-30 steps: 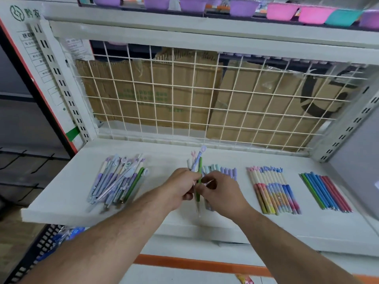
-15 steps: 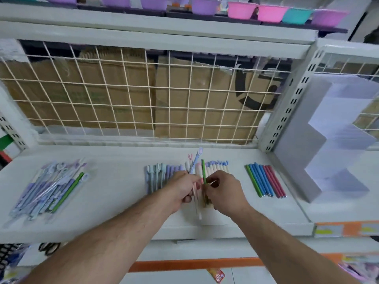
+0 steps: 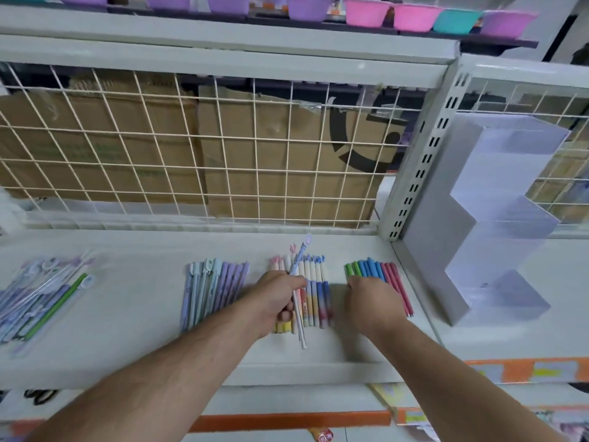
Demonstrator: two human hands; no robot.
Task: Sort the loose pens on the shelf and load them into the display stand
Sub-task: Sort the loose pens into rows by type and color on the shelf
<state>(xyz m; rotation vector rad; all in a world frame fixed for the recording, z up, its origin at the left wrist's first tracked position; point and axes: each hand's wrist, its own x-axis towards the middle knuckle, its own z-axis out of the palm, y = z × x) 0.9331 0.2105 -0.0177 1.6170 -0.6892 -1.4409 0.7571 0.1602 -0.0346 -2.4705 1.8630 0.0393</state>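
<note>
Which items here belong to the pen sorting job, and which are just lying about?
Job:
- left hand holding a long pale pen
- right hand on the green, blue and red pens
- pastel pen row
- purple and teal pen row
- unsorted pile
- tiered display stand

Lying about:
- coloured bowls
- cardboard behind wire grid

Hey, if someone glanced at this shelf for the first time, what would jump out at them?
Probably the tidy colour-sorted pen rows mid-shelf, with the left hand holding a pale pen over the pastel row. The right hand rests on the green, blue and red row, beside the empty stepped display stand.
</note>
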